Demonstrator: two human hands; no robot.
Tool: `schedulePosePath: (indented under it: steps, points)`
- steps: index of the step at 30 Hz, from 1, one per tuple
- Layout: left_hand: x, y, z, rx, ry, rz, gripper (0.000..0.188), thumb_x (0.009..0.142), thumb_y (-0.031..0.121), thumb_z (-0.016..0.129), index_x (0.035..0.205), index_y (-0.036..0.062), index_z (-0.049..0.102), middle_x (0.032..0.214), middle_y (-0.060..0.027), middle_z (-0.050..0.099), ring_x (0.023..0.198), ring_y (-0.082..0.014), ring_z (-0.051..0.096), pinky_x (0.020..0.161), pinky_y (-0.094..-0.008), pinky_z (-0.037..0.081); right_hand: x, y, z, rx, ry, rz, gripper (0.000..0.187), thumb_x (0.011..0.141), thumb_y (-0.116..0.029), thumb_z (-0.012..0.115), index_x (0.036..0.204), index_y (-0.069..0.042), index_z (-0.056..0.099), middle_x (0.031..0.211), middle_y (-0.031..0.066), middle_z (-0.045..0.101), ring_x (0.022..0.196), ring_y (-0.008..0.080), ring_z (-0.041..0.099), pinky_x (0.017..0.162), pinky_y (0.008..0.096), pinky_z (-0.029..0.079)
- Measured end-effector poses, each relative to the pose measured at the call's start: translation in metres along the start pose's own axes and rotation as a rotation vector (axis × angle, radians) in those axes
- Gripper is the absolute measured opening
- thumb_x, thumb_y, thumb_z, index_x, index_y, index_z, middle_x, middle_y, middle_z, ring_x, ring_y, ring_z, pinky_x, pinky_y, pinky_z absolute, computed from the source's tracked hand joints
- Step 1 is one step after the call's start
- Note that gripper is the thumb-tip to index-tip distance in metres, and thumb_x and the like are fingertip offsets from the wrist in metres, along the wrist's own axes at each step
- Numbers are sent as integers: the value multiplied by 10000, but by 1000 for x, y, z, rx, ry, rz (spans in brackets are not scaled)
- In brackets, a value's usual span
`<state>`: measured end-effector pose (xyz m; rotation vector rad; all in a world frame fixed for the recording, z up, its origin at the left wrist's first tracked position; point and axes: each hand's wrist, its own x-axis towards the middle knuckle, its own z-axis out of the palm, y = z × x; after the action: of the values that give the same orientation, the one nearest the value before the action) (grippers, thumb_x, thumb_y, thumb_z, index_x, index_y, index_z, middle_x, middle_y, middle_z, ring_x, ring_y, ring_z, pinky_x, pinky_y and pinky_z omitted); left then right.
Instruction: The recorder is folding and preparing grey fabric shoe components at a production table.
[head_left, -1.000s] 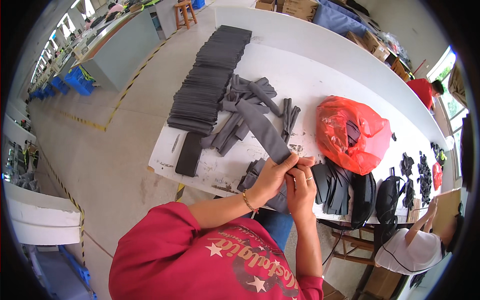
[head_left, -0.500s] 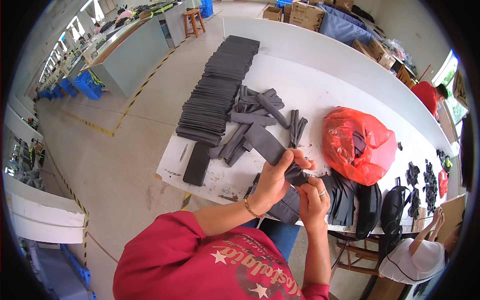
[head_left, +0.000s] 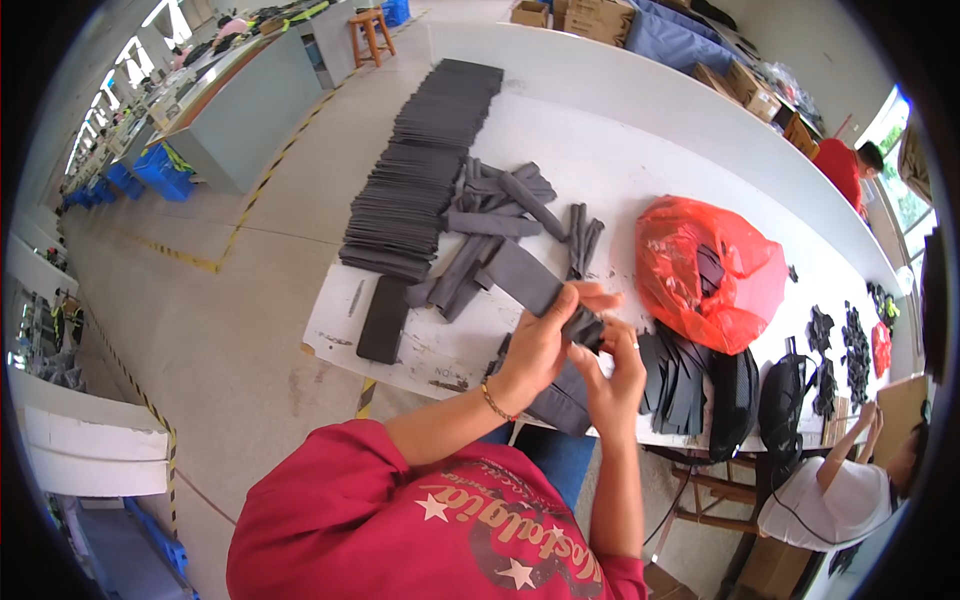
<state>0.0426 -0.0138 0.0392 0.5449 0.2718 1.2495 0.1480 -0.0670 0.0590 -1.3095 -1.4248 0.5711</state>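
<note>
One charcoal fabric strip (head_left: 523,278) extends toward ten o'clock from our left hand (head_left: 540,345) and right hand (head_left: 617,375), which pinch its bunched end above the bench (head_left: 585,140); we judge it light, soft, best held by its edges.

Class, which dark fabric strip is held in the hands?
The grey strip between the left hand and right hand; the other strips lie on the white table.

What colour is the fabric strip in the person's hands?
Dark grey; the fabric strip shows best in the head view.
</note>
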Motion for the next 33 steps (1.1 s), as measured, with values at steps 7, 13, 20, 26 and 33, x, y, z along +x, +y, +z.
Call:
schedulePosePath:
  steps: [7,13,20,26,33]
  points:
    - [8,16,-1,-19,-93,55,373,991,323,507,1165,4,592,1154,-198,650,1183,-309,573,1066,-447,390,-19,6,-6,255,281,67,237,831,-53,712,1019,-4,576,1070,93,558,955,157,526,866,285,425]
    - [5,12,2,-36,-181,34,365,979,329,536,1195,40,594,1165,-201,643,1169,-316,580,1023,-467,449,-9,-8,-6,227,275,215,190,930,-134,641,802,-2,593,747,-36,541,694,59,435,628,207,348]
    - [5,27,-11,57,132,12,249,966,207,584,1082,-10,626,1009,-168,692,969,-302,676,875,-430,549,-16,17,-16,347,296,214,136,937,-110,631,858,-9,586,771,-22,559,689,54,454,612,212,362]
    - [12,28,-18,124,171,10,258,971,209,573,1086,-17,621,1011,-179,690,969,-313,676,869,-421,551,-22,21,-18,298,119,351,178,861,-92,723,940,0,592,723,12,619,634,75,589,597,204,458]
    - [8,19,-30,63,172,-35,263,977,209,561,1088,-23,617,1022,-182,687,973,-318,674,869,-418,550,-22,22,-29,405,82,394,176,831,-60,744,904,-12,591,702,16,620,583,78,579,552,205,450]
